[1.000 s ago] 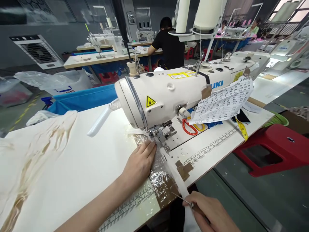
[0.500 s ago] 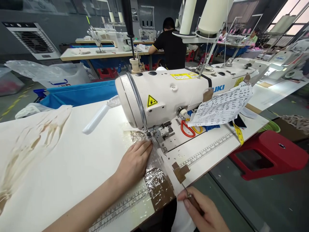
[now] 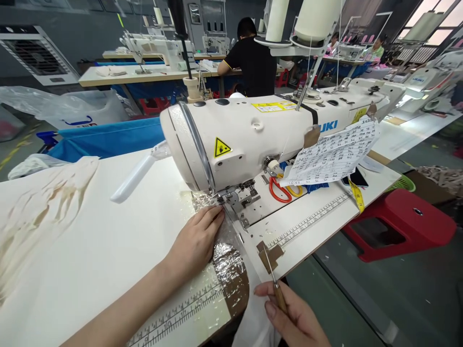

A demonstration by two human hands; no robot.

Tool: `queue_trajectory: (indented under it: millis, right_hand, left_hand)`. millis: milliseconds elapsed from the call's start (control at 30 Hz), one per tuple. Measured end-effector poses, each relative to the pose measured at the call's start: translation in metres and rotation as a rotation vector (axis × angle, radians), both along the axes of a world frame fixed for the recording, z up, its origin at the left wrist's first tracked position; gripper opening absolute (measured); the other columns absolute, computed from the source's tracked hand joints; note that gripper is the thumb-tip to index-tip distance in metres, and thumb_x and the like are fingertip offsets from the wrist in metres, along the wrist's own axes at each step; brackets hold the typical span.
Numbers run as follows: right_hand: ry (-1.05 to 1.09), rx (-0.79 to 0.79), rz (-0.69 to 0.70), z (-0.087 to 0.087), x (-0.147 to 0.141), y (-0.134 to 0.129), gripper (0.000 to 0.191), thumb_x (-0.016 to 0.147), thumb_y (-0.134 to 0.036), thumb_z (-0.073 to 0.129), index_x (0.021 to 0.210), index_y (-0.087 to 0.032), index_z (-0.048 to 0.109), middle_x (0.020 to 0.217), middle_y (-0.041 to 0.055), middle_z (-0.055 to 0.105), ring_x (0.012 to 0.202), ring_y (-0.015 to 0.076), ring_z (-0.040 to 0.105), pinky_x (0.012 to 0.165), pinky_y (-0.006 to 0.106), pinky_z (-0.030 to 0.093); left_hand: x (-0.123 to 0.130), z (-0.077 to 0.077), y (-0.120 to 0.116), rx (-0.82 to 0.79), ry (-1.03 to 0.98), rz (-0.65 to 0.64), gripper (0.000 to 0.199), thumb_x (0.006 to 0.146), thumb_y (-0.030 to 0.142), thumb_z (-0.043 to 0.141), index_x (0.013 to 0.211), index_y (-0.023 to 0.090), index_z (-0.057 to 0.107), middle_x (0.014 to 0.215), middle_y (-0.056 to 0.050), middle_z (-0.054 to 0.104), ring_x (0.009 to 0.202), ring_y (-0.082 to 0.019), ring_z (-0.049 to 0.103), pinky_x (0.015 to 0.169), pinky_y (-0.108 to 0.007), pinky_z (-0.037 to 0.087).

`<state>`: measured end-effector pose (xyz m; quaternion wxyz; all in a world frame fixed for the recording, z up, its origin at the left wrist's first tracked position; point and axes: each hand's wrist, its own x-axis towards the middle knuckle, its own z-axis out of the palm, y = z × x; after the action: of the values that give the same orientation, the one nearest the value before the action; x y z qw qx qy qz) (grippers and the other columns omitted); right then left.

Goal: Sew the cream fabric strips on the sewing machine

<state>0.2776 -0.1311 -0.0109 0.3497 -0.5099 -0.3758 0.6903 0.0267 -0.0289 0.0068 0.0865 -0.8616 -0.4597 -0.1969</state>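
Observation:
My left hand lies flat with its fingers together beside the presser foot of a white sewing machine. Its fingertips rest at the edge of a white fabric strip, which runs from under the machine head down over the table's front edge. In my right hand is an awl with a wooden handle, its thin metal shaft pointing up and away over brown tape on the table. The right thumb and index finger are close to the strip; whether they pinch it I cannot tell.
Red-handled scissors lie behind the needle area, near a handwritten paper sheet. Beige fabric is spread at the left. A red stool stands at the right. A person in black sits ahead.
My right hand has shifted left and tilted the awl, so more of its shaft shows. The strip hangs further left over the edge. My left hand stays by the presser foot.

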Motion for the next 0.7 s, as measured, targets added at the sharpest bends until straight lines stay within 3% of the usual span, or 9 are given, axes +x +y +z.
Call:
queue_trajectory:
  millis: [100, 200, 467, 700]
  right_hand:
    - [-0.21, 0.219, 0.06, 0.006, 0.003, 0.01, 0.042, 0.092, -0.063, 0.057, 0.104, -0.025, 0.07, 0.073, -0.0012, 0.052, 0.067, 0.0174, 0.046, 0.062, 0.026, 0.041]
    - [-0.305, 0.325, 0.138, 0.014, 0.002, 0.021, 0.036, 0.098, -0.055, 0.05, 0.108, -0.025, 0.066, 0.071, -0.0028, 0.048, 0.064, 0.0173, 0.046, 0.063, 0.026, 0.04]
    - [-0.406, 0.423, 0.257, 0.022, -0.001, 0.037, 0.031, 0.103, -0.045, 0.044, 0.12, -0.024, 0.06, 0.089, 0.0015, 0.063, 0.084, 0.0206, 0.061, 0.076, 0.026, 0.047]
    - [-0.432, 0.551, 0.312, 0.033, -0.009, 0.053, 0.026, 0.103, -0.035, 0.041, 0.117, -0.023, 0.06, 0.088, 0.0008, 0.064, 0.08, 0.0184, 0.063, 0.077, 0.026, 0.049]
  left_hand:
    - [0.004, 0.004, 0.004, 0.017, 0.004, 0.041, 0.041, 0.088, -0.001, 0.036, 0.123, 0.004, 0.059, 0.122, -0.02, 0.058, 0.115, -0.032, 0.052, 0.094, -0.049, 0.056]
    - [0.004, 0.006, 0.008, 0.046, -0.006, 0.046, 0.037, 0.089, -0.002, 0.037, 0.117, 0.005, 0.06, 0.112, -0.018, 0.058, 0.103, -0.029, 0.052, 0.084, -0.046, 0.059]
    - [-0.005, 0.002, 0.009, -0.01, -0.171, -0.078, 0.039, 0.089, -0.006, 0.036, 0.118, 0.01, 0.055, 0.108, -0.012, 0.059, 0.099, -0.023, 0.054, 0.083, -0.04, 0.057]
    - [-0.003, 0.003, 0.009, 0.053, -0.092, 0.025, 0.036, 0.09, -0.001, 0.038, 0.121, 0.006, 0.055, 0.114, -0.018, 0.056, 0.109, -0.031, 0.05, 0.084, -0.046, 0.055]
